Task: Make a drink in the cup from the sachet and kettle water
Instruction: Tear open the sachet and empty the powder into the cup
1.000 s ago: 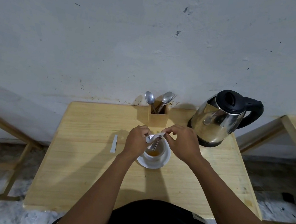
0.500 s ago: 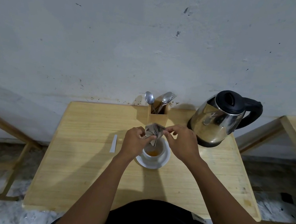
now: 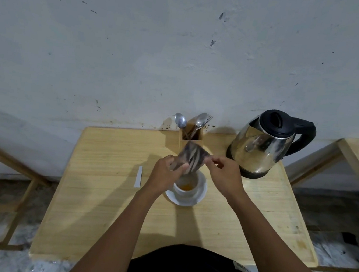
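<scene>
Wooden table (image 3: pixel 104 212): pale slatted top, set against a scuffed grey wall (image 3: pixel 160 56); landmark for all entries below.

Electric kettle (image 3: pixel 261 144): steel body, black lid and handle, upright on the table's far right corner.

Left hand (image 3: pixel 165 176): above the table's middle, closed in a pinch on the lower left edge of the sachet.

Right hand (image 3: pixel 225 176): above the table's middle, just beside the left hand, thumb and forefinger pinching the sachet's right corner.

Saucer (image 3: pixel 189 201): white, on the table's middle, under the cup.

Cup (image 3: pixel 187 186): white, seated on the saucer, holding orange-brown contents; directly below the hands.

Sachet (image 3: pixel 190 159): motion-blurred, tilted, held between both hands just over the cup.

Cutlery holder (image 3: pixel 192 140): wooden box at the table's far edge, holding spoons (image 3: pixel 181 121) and a fork.

Torn strip (image 3: pixel 138 177): white, flat on the table, left of the cup.
</scene>
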Demonstrator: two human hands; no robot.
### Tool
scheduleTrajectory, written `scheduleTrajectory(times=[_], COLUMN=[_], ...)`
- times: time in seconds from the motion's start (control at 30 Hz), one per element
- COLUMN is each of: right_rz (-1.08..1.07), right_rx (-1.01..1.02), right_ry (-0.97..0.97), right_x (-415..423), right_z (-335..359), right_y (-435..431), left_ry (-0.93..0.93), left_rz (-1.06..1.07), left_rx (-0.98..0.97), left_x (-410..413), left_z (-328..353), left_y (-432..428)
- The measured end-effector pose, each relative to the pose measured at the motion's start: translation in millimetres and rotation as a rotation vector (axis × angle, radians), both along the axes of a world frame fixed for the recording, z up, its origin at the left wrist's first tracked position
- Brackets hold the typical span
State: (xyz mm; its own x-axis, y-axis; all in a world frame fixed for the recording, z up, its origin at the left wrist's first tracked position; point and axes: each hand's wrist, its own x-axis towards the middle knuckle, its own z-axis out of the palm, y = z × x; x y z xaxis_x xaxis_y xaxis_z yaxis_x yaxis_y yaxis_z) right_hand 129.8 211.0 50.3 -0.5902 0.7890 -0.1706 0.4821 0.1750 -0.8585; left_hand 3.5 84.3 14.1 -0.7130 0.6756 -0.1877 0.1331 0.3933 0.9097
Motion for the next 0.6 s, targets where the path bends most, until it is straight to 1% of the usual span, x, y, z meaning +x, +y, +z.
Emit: scheduleTrajectory(times=[0.07,0.13,0.2,0.27,0.33,0.37,0.4,0.47,0.53,0.6], right_rz=[-0.147,-0.250,-0.259,-0.233,-0.206,-0.184,-0.151,-0.079,-0.040,0.009], right_rx=[-0.353,-0.643,-0.838,-0.971,-1.032,-1.030,-1.008,-0.960,-0.931,-0.862], right_ry=[0.133,0.209,0.270,0.316,0.327,0.315,0.292,0.244,0.209,0.147], right_x=[3.7,8.0,10.2,8.2,4.6,2.7,0.8,-3.8,-7.8,-12.7], right_z=[2.8,0.5,-7.0,-11.9,-13.8,-13.7,-13.3,-12.0,-11.2,-10.4], right_y=[-0.7,-2.1,-7.5,-17.7,-28.7,-33.9,-38.7,-48.7,-56.6,-60.3], left_ry=[-0.042,-0.108,-0.184,-0.230,-0.245,-0.270,-0.325,-0.499,-0.624,-0.631], left_rz=[0.035,0.053,0.056,0.093,0.155,0.202,0.258,0.343,0.344,0.339], left_rx=[0.038,0.061,0.059,0.044,0.048,0.064,0.093,0.193,0.276,0.276], left_x=[0.2,0.4,2.4,3.8,4.8,4.4,4.2,4.5,8.1,10.3], left_z=[4.8,8.9,12.3,13.5,13.8,13.7,14.4,15.7,17.8,16.1], left_y=[-2.3,-4.3,-5.4,-5.4,-5.9,-7.1,-8.3,-12.4,-15.6,-18.6])
